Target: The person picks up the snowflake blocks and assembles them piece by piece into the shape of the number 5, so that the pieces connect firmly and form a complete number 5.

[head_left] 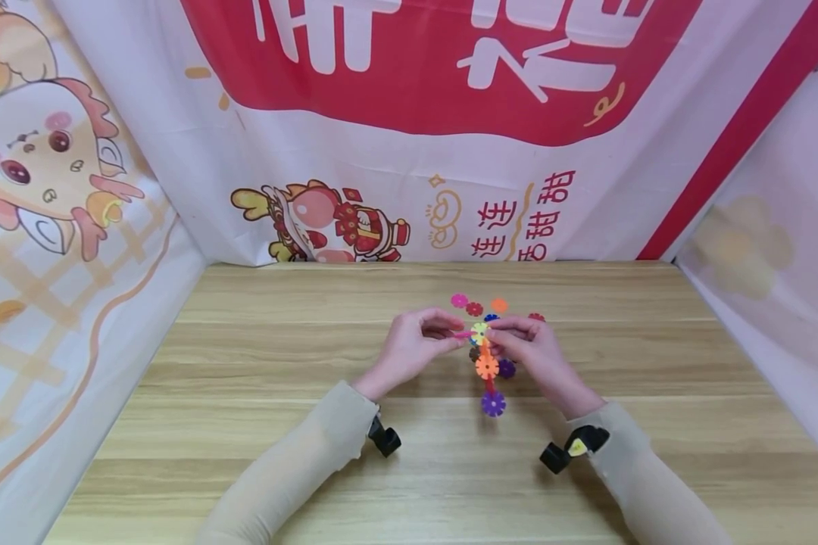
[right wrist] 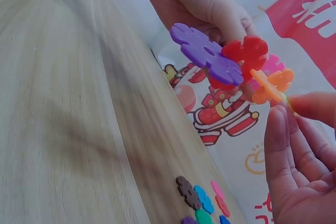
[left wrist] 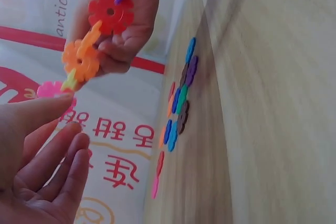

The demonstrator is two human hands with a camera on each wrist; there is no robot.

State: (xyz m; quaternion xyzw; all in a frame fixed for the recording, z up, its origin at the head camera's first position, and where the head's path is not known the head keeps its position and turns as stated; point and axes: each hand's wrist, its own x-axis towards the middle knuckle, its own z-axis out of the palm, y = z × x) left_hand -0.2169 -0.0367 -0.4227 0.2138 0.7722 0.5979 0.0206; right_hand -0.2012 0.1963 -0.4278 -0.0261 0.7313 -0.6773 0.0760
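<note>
A chain of slotted plastic snowflake discs hangs above the table between both hands. Its lower end is a purple disc, followed upward by a red disc, orange discs and a yellow disc. My left hand pinches a pink disc at its edge, against the yellow one's left side. Between thumb and fingers, my right hand pinches the yellow disc. How deep the pink disc sits in a slot is hidden by the fingers.
Loose snowflake discs lie flat on the wooden table beyond and beneath the hands: a pink disc, a red disc, an orange disc, a dark purple disc and several others. Printed cloth walls the table's back and sides.
</note>
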